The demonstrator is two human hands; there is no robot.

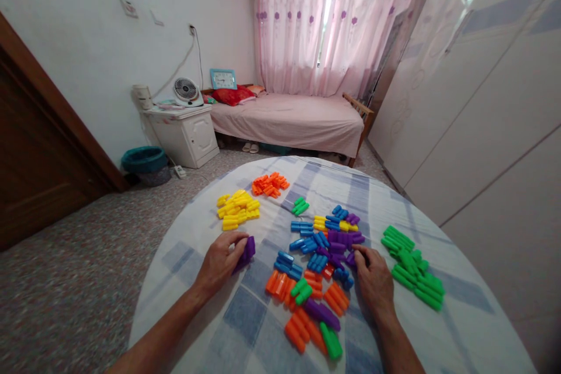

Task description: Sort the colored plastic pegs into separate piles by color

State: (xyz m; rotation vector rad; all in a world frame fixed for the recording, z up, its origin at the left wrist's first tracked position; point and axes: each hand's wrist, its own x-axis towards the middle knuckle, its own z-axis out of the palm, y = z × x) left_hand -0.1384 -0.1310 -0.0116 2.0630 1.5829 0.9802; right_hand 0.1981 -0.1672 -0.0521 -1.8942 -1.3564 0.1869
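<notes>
My left hand (pixel 222 263) is closed around a purple piece (pixel 246 252) over the left part of the cloth-covered table (pixel 193 280). At the right edge of a mixed pile, my right hand (pixel 371 277) has its fingertips pinched on a purple piece (pixel 352 259). Blue pieces (pixel 288 266), orange pieces (pixel 297 330), more purple pieces (pixel 322 314) and a few green and yellow ones make up that pile. Separate heaps hold yellow pieces (pixel 239 208), orange pieces (pixel 269 184) and green pieces (pixel 414 269). A small green group (pixel 300 205) lies behind the pile.
Beyond the round table stands a bed (pixel 289 120) with a pink cover. A white cabinet (pixel 182 134) carries a fan (pixel 186 90), with a bin (pixel 145 160) on the floor beside it. A white wardrobe (pixel 460 111) runs along the right side.
</notes>
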